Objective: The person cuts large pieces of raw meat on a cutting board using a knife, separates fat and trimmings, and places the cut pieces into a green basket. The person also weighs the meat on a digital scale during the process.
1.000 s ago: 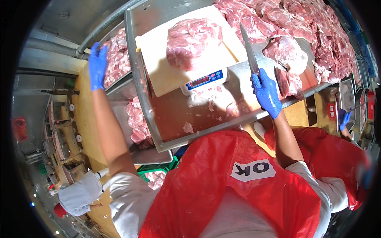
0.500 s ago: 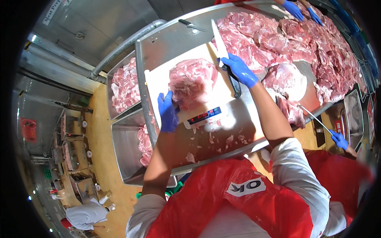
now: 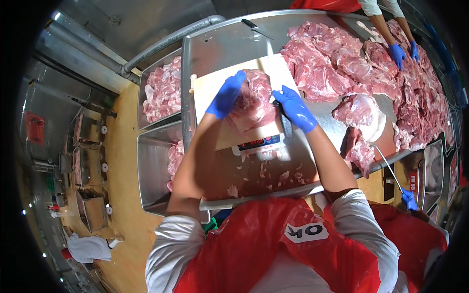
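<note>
A thick piece of raw pink meat (image 3: 254,105) lies on a cream cutting board (image 3: 207,97), which sits over a digital scale; only the scale's display panel (image 3: 259,142) shows at the near edge. My left hand (image 3: 226,95), in a blue glove, presses on the meat's far left side, fingers together and curled against it. On the meat's right, my gloved right hand (image 3: 296,110) is closed round the black handle of a knife (image 3: 286,129). The pale blade points away from me over the board, hard to make out in the glare.
The steel table (image 3: 215,46) holds a big spread of meat (image 3: 337,63) at the right and another small knife (image 3: 256,28) far off. Steel tubs with meat (image 3: 163,90) stand left. A co-worker's gloved hands (image 3: 403,54) touch meat; another's hand (image 3: 409,199) holds a metal hook (image 3: 386,163).
My left hand has moved from the board's near left edge up onto the meat. My right hand still holds the knife beside it. The co-worker's far hands have come further over the meat.
</note>
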`<state>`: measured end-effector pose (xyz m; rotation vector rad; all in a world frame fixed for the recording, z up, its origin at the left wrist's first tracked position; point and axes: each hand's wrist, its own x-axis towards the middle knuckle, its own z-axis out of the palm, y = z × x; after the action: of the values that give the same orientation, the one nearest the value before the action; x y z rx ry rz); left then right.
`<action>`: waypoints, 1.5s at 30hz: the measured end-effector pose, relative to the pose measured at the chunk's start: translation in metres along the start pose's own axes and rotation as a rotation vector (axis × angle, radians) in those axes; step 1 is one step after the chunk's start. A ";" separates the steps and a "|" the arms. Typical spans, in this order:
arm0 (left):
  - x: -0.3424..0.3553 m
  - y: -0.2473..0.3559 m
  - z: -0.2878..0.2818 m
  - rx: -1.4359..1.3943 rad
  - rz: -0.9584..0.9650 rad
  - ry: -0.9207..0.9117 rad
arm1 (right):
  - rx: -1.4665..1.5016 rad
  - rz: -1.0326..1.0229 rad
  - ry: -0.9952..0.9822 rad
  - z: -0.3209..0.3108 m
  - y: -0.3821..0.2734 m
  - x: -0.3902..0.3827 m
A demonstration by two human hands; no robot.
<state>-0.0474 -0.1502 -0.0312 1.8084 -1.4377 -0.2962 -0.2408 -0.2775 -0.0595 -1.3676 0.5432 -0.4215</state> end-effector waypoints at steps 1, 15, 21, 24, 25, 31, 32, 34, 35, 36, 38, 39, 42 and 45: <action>0.001 -0.003 -0.008 -0.094 -0.065 -0.017 | -0.002 0.017 0.062 -0.007 0.003 -0.004; -0.083 -0.037 -0.123 -0.108 -0.467 0.249 | -0.107 0.038 0.243 -0.066 -0.015 -0.072; -0.043 0.010 -0.036 0.182 0.313 0.077 | -0.157 -0.038 0.158 -0.023 -0.016 -0.074; -0.020 0.025 0.011 0.518 0.503 0.141 | -0.118 -0.046 0.129 -0.010 -0.011 -0.077; -0.012 0.023 0.012 0.504 0.412 0.034 | -0.144 -0.051 0.108 -0.009 -0.010 -0.080; 0.023 0.041 -0.009 0.260 0.180 -0.124 | -0.062 0.022 0.135 -0.024 0.003 -0.104; 0.023 0.052 -0.018 0.158 0.120 -0.105 | 0.004 0.062 0.162 -0.022 0.002 -0.106; 0.036 0.043 -0.024 0.167 0.043 -0.156 | 0.184 0.104 0.108 -0.020 0.012 -0.099; 0.040 0.038 -0.027 0.175 0.000 -0.169 | 0.269 0.121 0.069 -0.016 0.014 -0.093; 0.039 0.037 -0.029 0.219 0.055 -0.120 | 0.287 0.171 0.096 -0.002 0.001 -0.091; 0.043 0.041 -0.030 0.202 -0.010 -0.162 | 0.341 0.200 -0.043 0.009 -0.006 -0.074; 0.043 0.044 -0.029 0.192 -0.044 -0.183 | 0.344 0.196 -0.109 0.015 -0.007 -0.064; 0.045 0.060 -0.027 0.275 0.033 -0.188 | 0.427 0.163 -0.091 0.034 -0.014 -0.027; 0.053 0.070 -0.022 0.332 0.002 -0.217 | 0.432 0.194 -0.170 0.042 -0.020 -0.001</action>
<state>-0.0661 -0.1910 0.0467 2.0905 -1.7206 -0.2708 -0.2159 -0.2468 -0.0349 -0.9158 0.4096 -0.2426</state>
